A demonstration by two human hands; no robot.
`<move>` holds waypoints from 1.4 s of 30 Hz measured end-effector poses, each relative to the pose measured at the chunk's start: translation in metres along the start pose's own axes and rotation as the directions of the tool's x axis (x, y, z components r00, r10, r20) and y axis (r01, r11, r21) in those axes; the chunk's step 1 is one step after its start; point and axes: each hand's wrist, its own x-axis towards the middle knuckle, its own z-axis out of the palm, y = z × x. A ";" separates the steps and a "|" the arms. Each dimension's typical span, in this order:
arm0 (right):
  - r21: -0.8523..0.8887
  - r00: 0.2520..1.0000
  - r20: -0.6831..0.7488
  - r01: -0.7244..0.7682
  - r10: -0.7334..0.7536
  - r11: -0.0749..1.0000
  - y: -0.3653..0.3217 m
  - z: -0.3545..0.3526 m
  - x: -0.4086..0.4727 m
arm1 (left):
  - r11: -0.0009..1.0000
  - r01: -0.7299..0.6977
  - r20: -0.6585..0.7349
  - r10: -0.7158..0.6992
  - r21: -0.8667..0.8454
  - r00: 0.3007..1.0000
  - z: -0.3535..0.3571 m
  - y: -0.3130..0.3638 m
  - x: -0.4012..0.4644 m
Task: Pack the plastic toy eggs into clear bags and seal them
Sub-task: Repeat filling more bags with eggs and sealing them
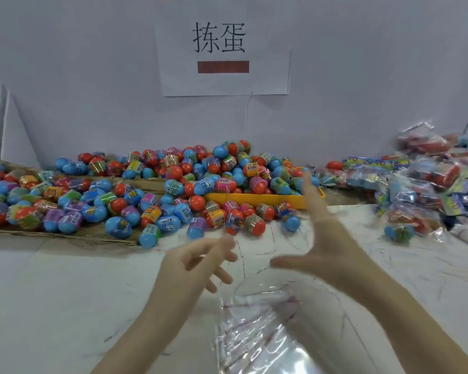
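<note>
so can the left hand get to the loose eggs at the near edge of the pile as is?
Probably yes. The left hand is open and holds nothing, and only bare table lies between it and the nearest loose eggs. The clear bag sits to its right, out of that path.

White worktable, loaded along its far edge

We see a white table top (52, 292), faintly scuffed with thin marks, running up to a pale wall. On its far left lies flattened cardboard (73, 233) carrying a heap of toy eggs (173, 182) in blue and red-orange with bright printed bands; the heap spills rightward over a yellow tray (257, 197) and onto the bare surface. On the far right we find a pile of filled clear bags (427, 184). At the near edge, right of centre, crinkled clear bags (257, 333) lie on the table.
</note>
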 end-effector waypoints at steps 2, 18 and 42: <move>-0.137 0.961 0.205 0.215 -0.185 0.967 -0.006 0.023 -0.005 | 0.999 0.045 0.131 -0.042 -0.018 0.991 0.013 0.001 -0.006; 0.160 0.938 -0.254 0.280 -0.234 0.947 -0.021 -0.005 -0.006 | 0.990 0.074 0.042 -0.070 -0.116 0.997 0.015 -0.001 -0.005; -0.363 0.646 0.731 0.098 0.218 0.927 -0.027 0.006 -0.020 | 0.636 0.159 -0.378 0.225 0.755 0.898 -0.050 -0.020 0.026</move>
